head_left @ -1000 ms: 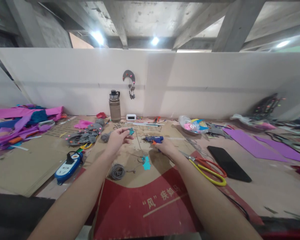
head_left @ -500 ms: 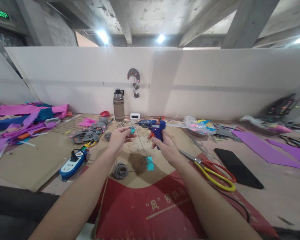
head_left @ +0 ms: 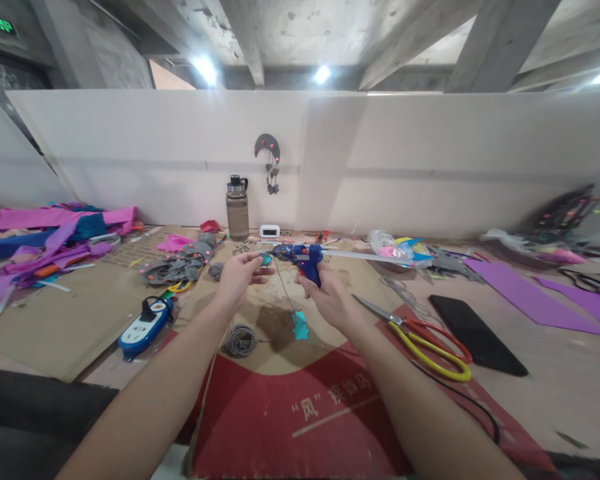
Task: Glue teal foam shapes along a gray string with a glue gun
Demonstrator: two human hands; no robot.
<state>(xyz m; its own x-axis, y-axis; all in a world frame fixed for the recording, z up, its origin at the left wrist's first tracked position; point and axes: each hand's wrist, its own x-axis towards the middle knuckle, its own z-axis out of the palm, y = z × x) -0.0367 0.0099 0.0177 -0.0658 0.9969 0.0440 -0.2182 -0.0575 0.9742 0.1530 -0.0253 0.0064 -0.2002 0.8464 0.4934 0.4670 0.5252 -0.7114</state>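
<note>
My left hand pinches a small turquoise felt piece between thumb and fingertips. Wrapped round the handle of a blue hot glue gun is my right hand. The gun's nozzle points left and is right at the felt piece; whether they touch I cannot tell. A long clear glue stick sticks out of the gun's back. From near the held piece a thin grey cord runs down to another turquoise felt cutout, which hangs or lies over the cardboard.
A coil of grey cord lies on the cardboard. To the right are scissors and a black phone. A power strip sits at left, and a bottle stands by the wall.
The glue gun has moved left, bringing its nozzle to the felt piece, and more of its glue stick shows. The left hand has barely moved.
</note>
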